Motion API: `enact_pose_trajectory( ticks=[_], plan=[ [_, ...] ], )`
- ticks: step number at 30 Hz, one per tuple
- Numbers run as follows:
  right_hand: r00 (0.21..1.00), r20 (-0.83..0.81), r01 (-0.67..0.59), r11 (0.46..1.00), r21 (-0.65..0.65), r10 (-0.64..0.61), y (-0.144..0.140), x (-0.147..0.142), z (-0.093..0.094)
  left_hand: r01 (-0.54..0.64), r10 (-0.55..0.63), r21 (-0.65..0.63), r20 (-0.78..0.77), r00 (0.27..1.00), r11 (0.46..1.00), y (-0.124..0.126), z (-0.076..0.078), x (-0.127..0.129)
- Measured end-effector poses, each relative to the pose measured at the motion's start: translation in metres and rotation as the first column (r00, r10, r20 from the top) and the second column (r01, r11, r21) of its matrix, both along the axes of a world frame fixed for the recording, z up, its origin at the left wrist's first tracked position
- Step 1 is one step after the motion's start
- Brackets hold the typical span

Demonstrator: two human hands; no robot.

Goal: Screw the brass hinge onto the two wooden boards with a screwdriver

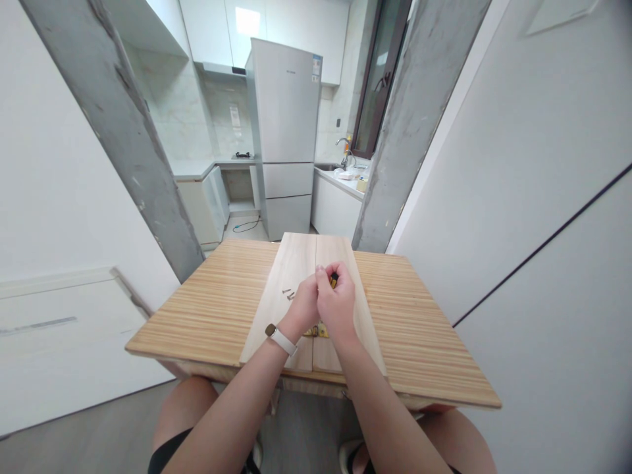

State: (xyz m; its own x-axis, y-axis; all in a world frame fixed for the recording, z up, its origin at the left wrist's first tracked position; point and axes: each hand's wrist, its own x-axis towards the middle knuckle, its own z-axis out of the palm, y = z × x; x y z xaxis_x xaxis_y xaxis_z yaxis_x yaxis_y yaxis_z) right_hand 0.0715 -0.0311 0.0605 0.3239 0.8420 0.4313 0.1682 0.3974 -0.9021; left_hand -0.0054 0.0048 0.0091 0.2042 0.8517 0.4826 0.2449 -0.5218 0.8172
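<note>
Two pale wooden boards [291, 257] lie side by side, with a narrow seam between them. Over that seam my right hand [338, 289] is closed around a black-and-yellow screwdriver [334, 280], of which only a bit of the handle shows. My left hand [307, 299] is pressed against it, fingers closed; whatever they pinch is hidden. Partly covered by my wrists, a brass-coloured hinge [322, 330] lies across the seam nearer to me. Several loose screws [290, 296] rest on the left board beside my left hand.
The boards lie on a wood-grain table [207, 309] whose front edge is close to my knees. Beyond it stand a grey fridge [289, 105] and a sink counter [340, 194]. Concrete-edged walls flank the table on both sides.
</note>
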Motion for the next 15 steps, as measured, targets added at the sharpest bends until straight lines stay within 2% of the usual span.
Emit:
enact_pose_trajectory(
  ticks=[4,6,8,12,14,15],
  plan=[
    [0.981,-0.134,-0.151,0.986,-0.066,0.142,0.028,0.017,-0.004,0.194,-0.187,-0.083,0.085,0.979,0.977,0.000,-0.001,-0.009],
    [0.944,-0.190,-0.292,0.950,-0.106,0.269,0.042,0.029,-0.002,0.292,-0.268,-0.130,0.173,0.948,0.947,0.002,-0.001,-0.012],
    [0.885,-0.216,-0.445,0.888,-0.121,0.414,0.052,0.039,0.002,0.364,-0.322,-0.155,0.241,0.916,0.919,0.004,-0.001,-0.013],
    [0.746,-0.231,-0.661,0.737,-0.143,0.624,0.060,0.051,0.011,0.357,-0.321,-0.148,0.220,0.921,0.922,0.006,-0.002,-0.009],
    [0.719,-0.204,-0.693,0.703,-0.157,0.664,0.059,0.053,0.012,0.312,-0.284,-0.137,0.192,0.939,0.940,0.007,-0.003,-0.007],
    [0.726,-0.184,-0.687,0.711,-0.150,0.662,0.058,0.052,0.011,0.283,-0.258,-0.134,0.178,0.950,0.950,0.007,-0.004,-0.007]
  ],
)
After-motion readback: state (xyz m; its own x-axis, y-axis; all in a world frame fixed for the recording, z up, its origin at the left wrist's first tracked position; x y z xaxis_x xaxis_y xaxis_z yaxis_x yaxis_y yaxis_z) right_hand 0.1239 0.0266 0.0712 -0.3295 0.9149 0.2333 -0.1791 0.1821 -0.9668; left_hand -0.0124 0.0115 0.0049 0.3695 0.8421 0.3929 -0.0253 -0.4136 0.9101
